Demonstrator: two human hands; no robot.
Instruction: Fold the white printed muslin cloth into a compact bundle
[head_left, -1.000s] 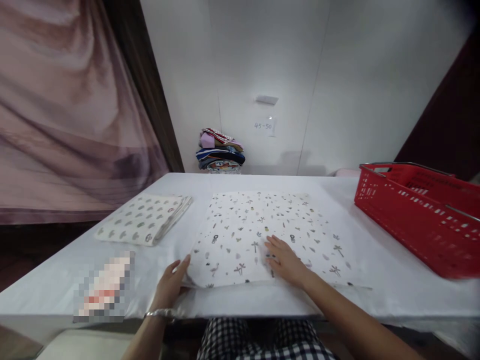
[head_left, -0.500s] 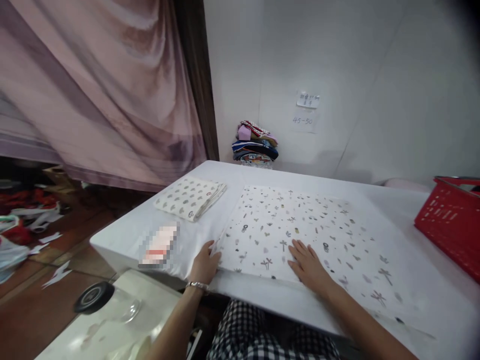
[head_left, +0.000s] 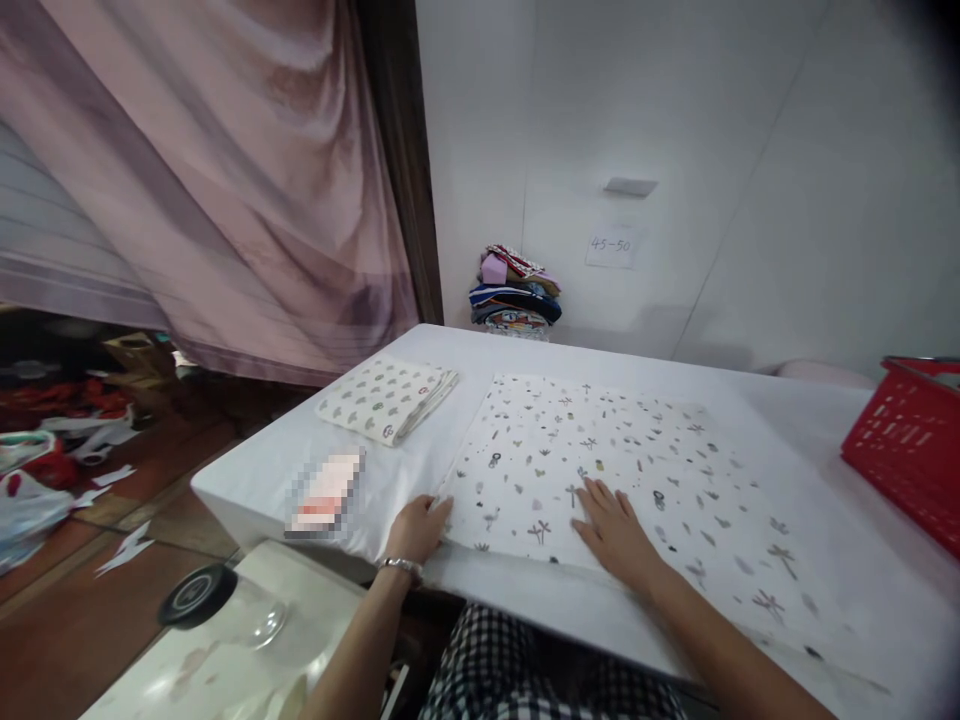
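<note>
A white cloth with small printed figures (head_left: pixel 622 450) lies spread flat on the white table (head_left: pixel 765 400). My right hand (head_left: pixel 616 530) rests flat on the cloth's near part, fingers stretched out. My left hand (head_left: pixel 420 530) sits at the cloth's near left corner, its fingers curled on the cloth's edge; whether they pinch it I cannot make out. A folded patterned cloth (head_left: pixel 386 398) lies to the left, apart from both hands.
A red plastic basket (head_left: pixel 911 440) stands at the table's right edge. A blurred flat object (head_left: pixel 328 490) lies near the left front corner. Folded clothes (head_left: pixel 515 290) are stacked by the wall. A pink curtain (head_left: pixel 210 180) hangs left; a low white surface with a round black-lidded object (head_left: pixel 196 595) stands below.
The view has swung left, so the basket now sits at the right edge. Both hands stay on the printed cloth in about the same places.
</note>
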